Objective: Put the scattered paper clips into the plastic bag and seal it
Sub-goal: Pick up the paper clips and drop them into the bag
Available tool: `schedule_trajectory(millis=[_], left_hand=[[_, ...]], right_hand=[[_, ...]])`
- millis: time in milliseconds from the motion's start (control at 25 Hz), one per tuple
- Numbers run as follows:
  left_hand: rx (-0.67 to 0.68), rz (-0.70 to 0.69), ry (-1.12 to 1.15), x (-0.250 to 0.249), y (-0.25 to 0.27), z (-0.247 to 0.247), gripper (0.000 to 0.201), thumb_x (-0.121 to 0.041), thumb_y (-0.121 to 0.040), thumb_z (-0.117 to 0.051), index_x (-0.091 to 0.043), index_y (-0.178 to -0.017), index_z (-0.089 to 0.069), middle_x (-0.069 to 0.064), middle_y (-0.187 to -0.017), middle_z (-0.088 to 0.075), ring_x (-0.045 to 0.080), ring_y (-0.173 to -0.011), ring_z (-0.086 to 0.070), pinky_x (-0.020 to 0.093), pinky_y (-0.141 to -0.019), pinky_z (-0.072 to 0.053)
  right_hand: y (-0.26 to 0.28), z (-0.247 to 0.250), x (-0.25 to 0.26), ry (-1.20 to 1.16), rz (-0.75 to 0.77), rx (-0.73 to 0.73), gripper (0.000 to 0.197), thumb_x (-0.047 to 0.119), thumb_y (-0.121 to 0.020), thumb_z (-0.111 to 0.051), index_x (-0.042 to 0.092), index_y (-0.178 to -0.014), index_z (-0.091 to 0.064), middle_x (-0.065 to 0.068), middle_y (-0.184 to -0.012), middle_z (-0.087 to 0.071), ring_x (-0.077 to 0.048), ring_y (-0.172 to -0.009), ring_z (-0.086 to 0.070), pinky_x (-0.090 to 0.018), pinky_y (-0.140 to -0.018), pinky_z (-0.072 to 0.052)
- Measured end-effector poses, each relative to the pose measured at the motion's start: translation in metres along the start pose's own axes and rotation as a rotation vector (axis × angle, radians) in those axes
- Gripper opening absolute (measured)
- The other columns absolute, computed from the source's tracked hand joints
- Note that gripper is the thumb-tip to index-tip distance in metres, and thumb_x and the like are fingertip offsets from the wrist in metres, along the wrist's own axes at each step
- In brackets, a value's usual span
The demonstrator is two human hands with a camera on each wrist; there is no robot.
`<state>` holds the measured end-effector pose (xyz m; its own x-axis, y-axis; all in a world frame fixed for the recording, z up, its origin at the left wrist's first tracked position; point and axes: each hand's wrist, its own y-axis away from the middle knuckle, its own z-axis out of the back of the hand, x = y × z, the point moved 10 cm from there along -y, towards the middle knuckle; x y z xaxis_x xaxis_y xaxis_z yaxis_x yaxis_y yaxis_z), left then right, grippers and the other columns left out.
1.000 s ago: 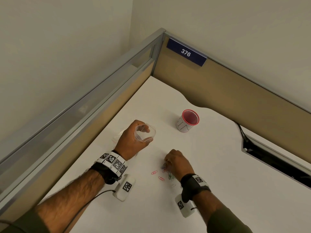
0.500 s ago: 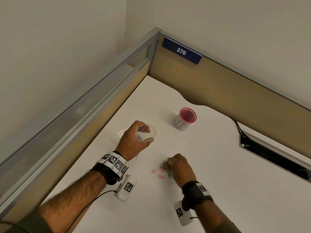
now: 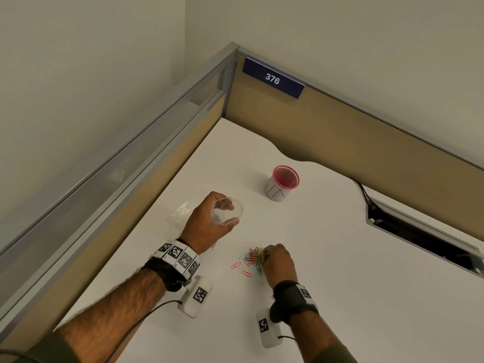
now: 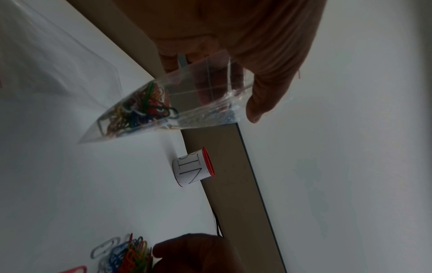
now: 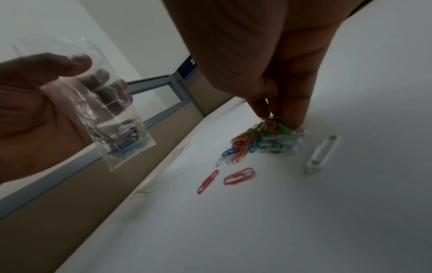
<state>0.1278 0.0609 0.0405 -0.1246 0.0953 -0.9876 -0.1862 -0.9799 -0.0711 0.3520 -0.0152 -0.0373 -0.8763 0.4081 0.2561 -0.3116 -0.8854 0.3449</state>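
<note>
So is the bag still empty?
No, the left wrist view shows a bunch of coloured paper clips already lying inside the plastic bag.

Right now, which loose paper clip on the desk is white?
The white clip lying alone right of the pile; the two red clips lie left.

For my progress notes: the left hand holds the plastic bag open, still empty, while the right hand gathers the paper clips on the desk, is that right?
Not empty: the left wrist view shows clips already inside the plastic bag that the left hand holds. The right hand does gather the paper clips.
</note>
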Motion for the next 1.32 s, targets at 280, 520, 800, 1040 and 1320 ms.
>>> schedule_trajectory(millis=[280,520,800,1040,1320], left_hand=[[-0.011,-0.004,0.002,-0.003,0.004,0.002,0.044,-0.008,-0.075,-0.083,-0.018,-0.108,-0.055,-0.005,-0.105,-0.068,0.007,-0.106,-0.062,0.025,-0.093,-0.049],[0.025,0.0,-0.002,-0.002,0.006,-0.004,0.043,-0.013,-0.075,-0.082,-0.022,-0.107,-0.055,-0.007,-0.106,-0.068,0.01,-0.11,-0.061,0.034,-0.098,-0.051],[0.018,-0.007,-0.007,-0.003,0.003,-0.001,0.043,-0.014,-0.074,-0.082,-0.022,-0.106,-0.055,-0.006,-0.104,-0.069,0.01,-0.109,-0.062,0.035,-0.096,-0.052],[0.035,-0.001,-0.027,0.002,0.002,-0.01,0.043,-0.012,-0.075,-0.083,-0.023,-0.106,-0.055,-0.007,-0.104,-0.069,0.008,-0.108,-0.061,0.025,-0.096,-0.047],[0.076,-0.007,-0.064,-0.005,0.002,-0.025,0.043,-0.016,-0.075,-0.083,-0.022,-0.106,-0.055,-0.007,-0.104,-0.068,0.009,-0.11,-0.061,0.02,-0.094,-0.047]], right_hand=[[0.013,-0.009,0.03,0.065,0.084,0.05,0.041,0.049,-0.088,-0.052,0.016,-0.113,-0.055,-0.006,-0.115,-0.047,-0.026,-0.11,-0.047,-0.035,-0.076,-0.044],[0.018,-0.009,0.044,0.153,0.194,-0.011,0.018,0.024,-0.097,-0.046,0.012,-0.103,-0.058,-0.008,-0.11,-0.053,-0.024,-0.101,-0.052,-0.027,-0.073,-0.042],[-0.006,0.015,0.004,-0.092,0.032,-0.034,0.014,0.008,-0.085,-0.057,0.013,-0.086,-0.07,-0.006,-0.094,-0.071,-0.023,-0.087,-0.065,-0.028,-0.076,-0.051],[0.011,0.088,-0.001,-0.544,0.02,-0.17,0.016,-0.001,-0.081,-0.067,0.014,-0.077,-0.071,-0.003,-0.071,-0.07,-0.017,-0.065,-0.066,-0.016,-0.061,-0.051],[0.05,0.17,0.097,-0.615,0.337,-0.202,0.01,0.008,-0.084,-0.069,0.016,-0.088,-0.074,0.006,-0.079,-0.071,-0.008,-0.069,-0.067,-0.009,-0.066,-0.054]])
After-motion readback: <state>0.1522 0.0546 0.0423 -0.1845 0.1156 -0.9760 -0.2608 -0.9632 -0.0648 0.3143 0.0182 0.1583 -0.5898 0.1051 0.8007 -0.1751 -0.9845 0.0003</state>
